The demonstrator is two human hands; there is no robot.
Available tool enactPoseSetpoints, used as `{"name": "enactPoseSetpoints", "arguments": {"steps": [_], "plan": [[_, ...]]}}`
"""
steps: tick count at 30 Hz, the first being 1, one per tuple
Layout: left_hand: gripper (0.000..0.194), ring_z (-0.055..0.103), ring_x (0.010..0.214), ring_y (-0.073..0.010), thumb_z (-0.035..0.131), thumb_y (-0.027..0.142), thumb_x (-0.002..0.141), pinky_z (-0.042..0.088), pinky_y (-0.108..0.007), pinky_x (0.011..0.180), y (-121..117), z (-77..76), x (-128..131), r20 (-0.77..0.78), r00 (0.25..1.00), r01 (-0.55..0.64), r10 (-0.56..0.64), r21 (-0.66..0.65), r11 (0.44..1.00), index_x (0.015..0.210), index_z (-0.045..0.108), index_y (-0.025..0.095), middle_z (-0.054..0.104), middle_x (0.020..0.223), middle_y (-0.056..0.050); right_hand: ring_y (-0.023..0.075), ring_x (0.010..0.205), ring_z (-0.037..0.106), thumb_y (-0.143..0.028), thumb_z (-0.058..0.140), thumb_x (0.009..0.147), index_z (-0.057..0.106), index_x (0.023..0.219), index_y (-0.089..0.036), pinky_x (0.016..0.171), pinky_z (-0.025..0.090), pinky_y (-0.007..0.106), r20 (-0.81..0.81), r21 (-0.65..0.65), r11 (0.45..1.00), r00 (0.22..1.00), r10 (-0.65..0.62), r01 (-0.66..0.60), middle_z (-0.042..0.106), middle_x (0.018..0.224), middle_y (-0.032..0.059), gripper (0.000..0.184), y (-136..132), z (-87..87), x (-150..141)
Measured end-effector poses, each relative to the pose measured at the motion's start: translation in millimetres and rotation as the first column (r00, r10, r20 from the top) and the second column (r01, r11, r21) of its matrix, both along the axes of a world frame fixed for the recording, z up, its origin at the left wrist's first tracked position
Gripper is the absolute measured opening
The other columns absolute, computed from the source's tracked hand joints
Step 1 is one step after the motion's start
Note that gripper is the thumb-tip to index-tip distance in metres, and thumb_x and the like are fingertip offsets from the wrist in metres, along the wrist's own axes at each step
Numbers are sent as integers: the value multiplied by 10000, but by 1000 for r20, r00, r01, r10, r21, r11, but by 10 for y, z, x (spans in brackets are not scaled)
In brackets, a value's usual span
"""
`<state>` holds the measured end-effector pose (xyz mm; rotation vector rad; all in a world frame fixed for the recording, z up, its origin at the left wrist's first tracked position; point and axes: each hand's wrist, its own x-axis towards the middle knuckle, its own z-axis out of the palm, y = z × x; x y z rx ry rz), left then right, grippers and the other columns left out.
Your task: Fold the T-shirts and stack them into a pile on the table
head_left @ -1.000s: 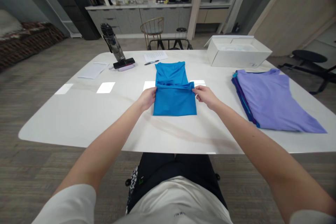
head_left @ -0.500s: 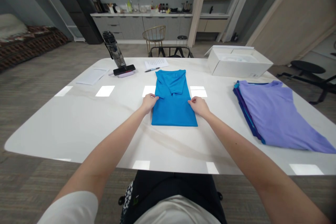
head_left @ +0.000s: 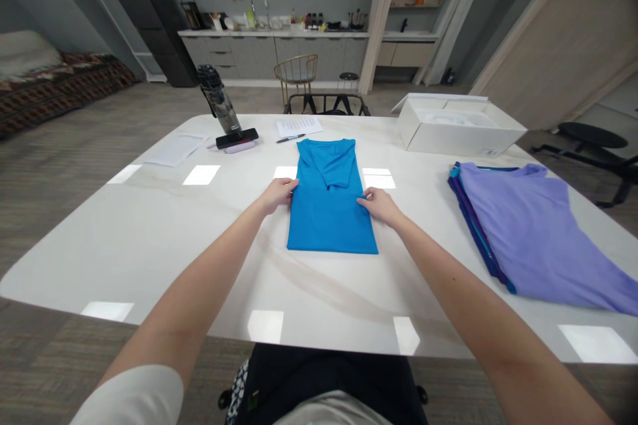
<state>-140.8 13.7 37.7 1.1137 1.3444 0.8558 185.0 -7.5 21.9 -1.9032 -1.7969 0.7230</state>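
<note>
A blue T-shirt [head_left: 331,222], folded into a narrow upright rectangle, lies in front of me on the white table [head_left: 174,246]. Its sleeves are tucked inward below the neckline. At the shirt's left edge, about halfway up, is my left hand [head_left: 280,194], its fingers closed on the fabric. Directly across, my right hand [head_left: 379,204] pinches the right edge between thumb and fingers. Off to the right, a pile of clothes in purple, navy and teal has a lavender T-shirt [head_left: 528,232] on top, one side spread toward the table's right edge.
A white open box [head_left: 451,136] stands at the back right. At the back left are a handheld vacuum cleaner [head_left: 222,103], a black phone-like object [head_left: 237,139], paper sheets [head_left: 177,149] and a pen [head_left: 290,138]. Chairs [head_left: 326,105] stand beyond the table.
The shirt's upper fold lies flatter and its sleeve part sits lower and neater. My left hand has shifted slightly left; the right stays at the edge. The view has tilted slightly.
</note>
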Motion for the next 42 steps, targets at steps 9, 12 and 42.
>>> {"name": "enactPoseSetpoints", "arguments": {"steps": [9, 12, 42], "plan": [[485, 638, 728, -169, 912, 313, 575, 480, -279, 638, -151, 8, 66, -87, 993, -76, 75, -2, 997, 979, 671, 195, 686, 816, -22, 160, 670, 604, -297, 744, 779, 636, 1058, -230, 623, 440, 257, -163, 32, 999, 986, 21, -16, 639, 752, -34, 306, 8, -35, 19], [383, 617, 704, -153, 845, 276, 624, 459, -262, 617, -153, 98, 93, -110, 989, -83, 101, 165, 983, 970, 703, 193, 672, 823, -19, 159, 673, 588, -284, 737, 761, 651, 1045, -227, 648, 455, 275, -202, 99, 995, 979, 35, -16, 645, 798, -17, 301, -51, 92, -11], [398, 666, 788, -156, 728, 175, 786, 546, -299, 765, 1154, 477, 380, 384, 919, -172, 87, 191, 966, 1174, 646, 207, 684, 907, -25, 150, 687, 571, -374, 651, 808, 579, 1167, -268, 634, 489, 283, -481, 338, 934, 874, 65, 117, 641, 980, 20, 382, 1248, 542, -74]]}}
